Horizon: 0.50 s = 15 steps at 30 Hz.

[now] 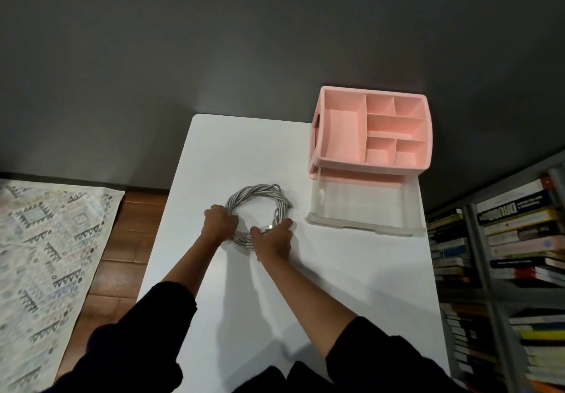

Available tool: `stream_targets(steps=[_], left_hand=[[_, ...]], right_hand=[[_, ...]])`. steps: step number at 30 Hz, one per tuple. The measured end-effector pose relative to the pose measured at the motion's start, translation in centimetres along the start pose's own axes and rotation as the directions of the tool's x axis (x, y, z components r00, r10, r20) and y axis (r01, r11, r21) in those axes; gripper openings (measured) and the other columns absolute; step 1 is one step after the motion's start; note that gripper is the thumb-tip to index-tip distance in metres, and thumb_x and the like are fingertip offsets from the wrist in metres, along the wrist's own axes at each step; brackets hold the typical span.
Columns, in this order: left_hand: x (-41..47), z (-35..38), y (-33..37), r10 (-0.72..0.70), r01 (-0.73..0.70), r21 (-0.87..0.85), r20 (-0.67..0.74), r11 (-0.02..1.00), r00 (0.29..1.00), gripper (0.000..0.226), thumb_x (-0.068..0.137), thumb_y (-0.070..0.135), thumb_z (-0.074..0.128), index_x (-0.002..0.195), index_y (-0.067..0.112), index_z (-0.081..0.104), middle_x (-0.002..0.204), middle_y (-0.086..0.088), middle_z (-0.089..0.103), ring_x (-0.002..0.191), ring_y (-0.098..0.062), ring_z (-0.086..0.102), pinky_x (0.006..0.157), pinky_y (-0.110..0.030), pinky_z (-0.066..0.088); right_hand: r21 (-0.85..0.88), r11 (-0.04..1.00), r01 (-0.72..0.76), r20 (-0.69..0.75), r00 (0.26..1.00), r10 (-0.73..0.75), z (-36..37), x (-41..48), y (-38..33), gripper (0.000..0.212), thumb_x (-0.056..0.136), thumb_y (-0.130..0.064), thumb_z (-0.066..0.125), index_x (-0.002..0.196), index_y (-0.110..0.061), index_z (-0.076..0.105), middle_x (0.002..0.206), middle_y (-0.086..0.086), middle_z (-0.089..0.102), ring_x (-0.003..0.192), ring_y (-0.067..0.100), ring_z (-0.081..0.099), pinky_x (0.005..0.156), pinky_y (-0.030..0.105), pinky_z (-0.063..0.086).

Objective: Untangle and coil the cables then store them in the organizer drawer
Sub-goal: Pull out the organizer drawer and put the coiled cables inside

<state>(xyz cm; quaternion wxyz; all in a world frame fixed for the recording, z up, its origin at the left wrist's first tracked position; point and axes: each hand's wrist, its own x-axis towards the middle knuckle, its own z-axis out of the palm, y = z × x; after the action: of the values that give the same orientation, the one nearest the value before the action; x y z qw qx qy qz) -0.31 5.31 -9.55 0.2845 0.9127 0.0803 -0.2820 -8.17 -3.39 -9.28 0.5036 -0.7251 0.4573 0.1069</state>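
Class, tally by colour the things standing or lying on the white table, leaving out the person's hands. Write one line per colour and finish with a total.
Grey: 1, the cable coil
Pink: 1, the organizer
Clear: 1, the drawer, pulled open
Total: 3

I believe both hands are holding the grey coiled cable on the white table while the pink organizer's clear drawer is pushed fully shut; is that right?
Not quite: the head view shows the clear drawer of the pink organizer pulled out and open, not shut. The left hand and right hand do both hold the grey coiled cable on the white table.
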Motion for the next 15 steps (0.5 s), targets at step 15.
stream_targets(steps=[15], left_hand=[[-5.6, 0.4, 4.2, 0.147, -0.289, -0.585, -0.278, 0.758, 0.949, 0.015, 0.093, 0.01, 0.051, 0.1, 0.004, 0.038, 0.081, 0.003, 0.05, 0.073, -0.009, 0.051, 0.066, -0.024, 0.041]], right_hand=[[0.553, 0.825, 0.115, -0.143, 0.989, -0.042, -4.2, -0.7, -3.5, 0.058, 0.071, -0.041, 0.067, 0.122, -0.023, 0.046, 0.11, -0.001, 0.057, 0.104, 0.022, 0.059, 0.094, 0.043, 0.049]])
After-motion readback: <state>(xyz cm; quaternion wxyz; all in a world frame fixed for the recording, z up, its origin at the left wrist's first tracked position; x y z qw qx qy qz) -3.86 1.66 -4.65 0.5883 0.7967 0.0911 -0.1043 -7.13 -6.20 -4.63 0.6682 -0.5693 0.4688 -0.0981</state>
